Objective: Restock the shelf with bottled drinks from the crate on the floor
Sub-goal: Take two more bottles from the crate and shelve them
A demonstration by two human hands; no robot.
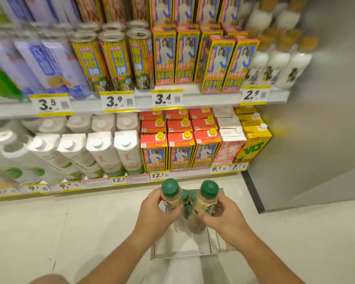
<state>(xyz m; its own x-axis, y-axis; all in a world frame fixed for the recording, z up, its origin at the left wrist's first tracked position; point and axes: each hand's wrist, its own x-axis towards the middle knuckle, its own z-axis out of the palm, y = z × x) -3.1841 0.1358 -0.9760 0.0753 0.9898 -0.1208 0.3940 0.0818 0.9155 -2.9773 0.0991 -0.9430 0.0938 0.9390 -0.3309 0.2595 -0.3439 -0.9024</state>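
A clear plastic crate (213,245) sits on the pale floor below me, in front of the shelf. My left hand (158,212) is closed around a green-capped coffee bottle (171,192) held above the crate. My right hand (223,217) grips a second green-capped bottle (205,198) with a cream label, just right of the first. Between the two, more green caps (186,203) show lower down in the crate. The shelf (172,104) ahead holds rows of cartons and cans behind yellow price tags.
White cartons (103,152) fill the bottom shelf at left, red cartons (180,148) the middle, yellow cartons (254,144) the right end. A grey wall panel (316,140) stands right of the shelf. Open floor lies to the left of the crate.
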